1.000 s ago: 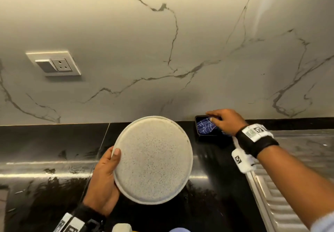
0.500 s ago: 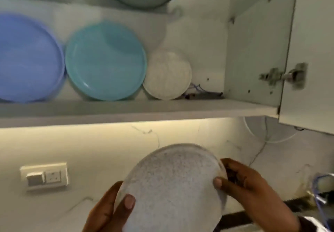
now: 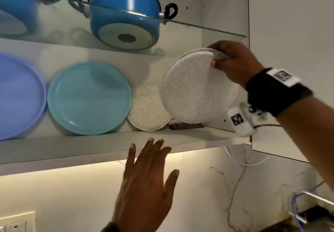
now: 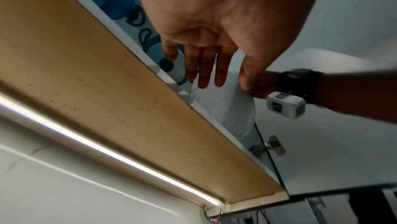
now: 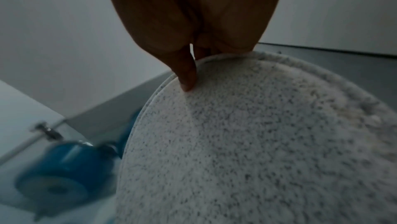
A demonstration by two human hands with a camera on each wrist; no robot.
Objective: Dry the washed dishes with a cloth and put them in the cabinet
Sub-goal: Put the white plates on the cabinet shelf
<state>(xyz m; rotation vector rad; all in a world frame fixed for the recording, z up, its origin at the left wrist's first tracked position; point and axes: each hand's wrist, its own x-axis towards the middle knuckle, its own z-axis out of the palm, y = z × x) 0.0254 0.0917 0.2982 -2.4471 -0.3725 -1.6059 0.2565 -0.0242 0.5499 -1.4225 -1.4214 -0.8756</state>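
From the head view, my right hand (image 3: 233,63) now pinches the speckled plate (image 3: 195,90) alone at the cabinet shelf's (image 3: 108,146) right end, overlapping a smaller speckled plate (image 3: 146,109); my left hand (image 3: 146,183) has let go, fingers spread below. Left wrist: palm (image 4: 225,15) empty under the shelf edge. Right wrist: thumb (image 5: 187,74) clamps the rim.

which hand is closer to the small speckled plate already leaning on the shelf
Right. The right hand is up right of the small speckled plate, gripping the bigger one; the left hand hangs open below the shelf.
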